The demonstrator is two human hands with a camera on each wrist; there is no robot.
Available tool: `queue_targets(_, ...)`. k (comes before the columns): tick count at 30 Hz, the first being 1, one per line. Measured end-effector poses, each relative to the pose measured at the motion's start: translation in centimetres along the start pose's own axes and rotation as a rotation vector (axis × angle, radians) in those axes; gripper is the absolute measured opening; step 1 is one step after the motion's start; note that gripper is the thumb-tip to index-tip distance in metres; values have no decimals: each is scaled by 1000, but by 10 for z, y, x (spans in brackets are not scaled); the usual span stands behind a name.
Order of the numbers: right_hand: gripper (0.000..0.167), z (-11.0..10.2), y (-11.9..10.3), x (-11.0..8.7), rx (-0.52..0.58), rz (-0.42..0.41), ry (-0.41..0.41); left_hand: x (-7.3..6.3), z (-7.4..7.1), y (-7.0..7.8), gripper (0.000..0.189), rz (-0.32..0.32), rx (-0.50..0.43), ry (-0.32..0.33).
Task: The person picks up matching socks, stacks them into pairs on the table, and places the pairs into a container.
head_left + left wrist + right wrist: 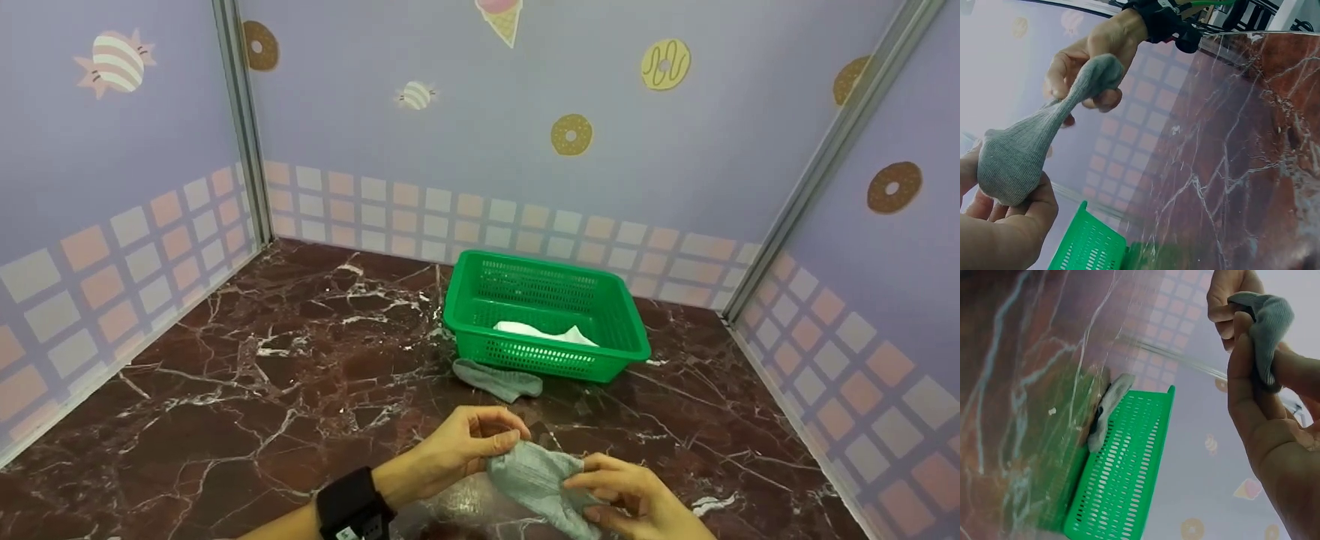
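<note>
A grey ribbed sock (534, 480) is stretched between my two hands above the near part of the table. My left hand (450, 450) pinches one end of it between thumb and fingers. At the other end, my right hand (637, 495) grips the fabric, with thumb and fingers around it in the right wrist view. The left wrist view shows the sock (1033, 140) narrowing and twisting in the middle. A second grey sock (499, 380) lies on the table against the front of the green basket (547, 356).
Inside the basket lies a white cloth item (555, 334), partly hidden by the front wall. The table (300, 360) has a dark red marbled top. Patterned panels (420, 150) enclose it at the back and both sides. A black band (352, 504) circles the left wrist.
</note>
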State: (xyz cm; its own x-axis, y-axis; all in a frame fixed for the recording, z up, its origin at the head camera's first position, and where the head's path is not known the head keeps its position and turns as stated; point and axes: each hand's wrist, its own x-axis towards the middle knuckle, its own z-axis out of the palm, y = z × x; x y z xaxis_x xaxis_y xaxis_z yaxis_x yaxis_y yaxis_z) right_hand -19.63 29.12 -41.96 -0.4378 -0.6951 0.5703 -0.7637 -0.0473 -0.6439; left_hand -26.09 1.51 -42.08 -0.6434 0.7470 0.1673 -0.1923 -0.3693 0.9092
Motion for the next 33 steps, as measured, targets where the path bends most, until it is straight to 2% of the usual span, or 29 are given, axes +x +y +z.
queue_targets(3,51,1,0,-5,94,70,17,-3,-2,-2,19,-27,15,-10)
queue_targets(7,39,-1,-2,-10,131,173,79,-6,-3,-4,20,-88,46,-9)
queue_targets(11,34,-4,0,-9,129,154,95,-7,-4,-5,24,-127,53,-17)
queue_targets(13,36,-6,1,-10,116,138,73,-7,-5,-7,25,-134,50,-20)
queue_targets(16,37,-8,2,-12,91,174,30,-6,-7,-10,25,-141,63,-9)
queue_targets(21,37,-12,7,-18,89,313,-33,-6,-11,-18,21,-175,117,47)
queue_targets(26,35,-17,12,-22,90,409,-44,-3,-14,-22,15,-207,179,150)
queue_targets(33,25,-21,23,-24,-50,539,-20,3,-17,-28,14,-275,278,262)
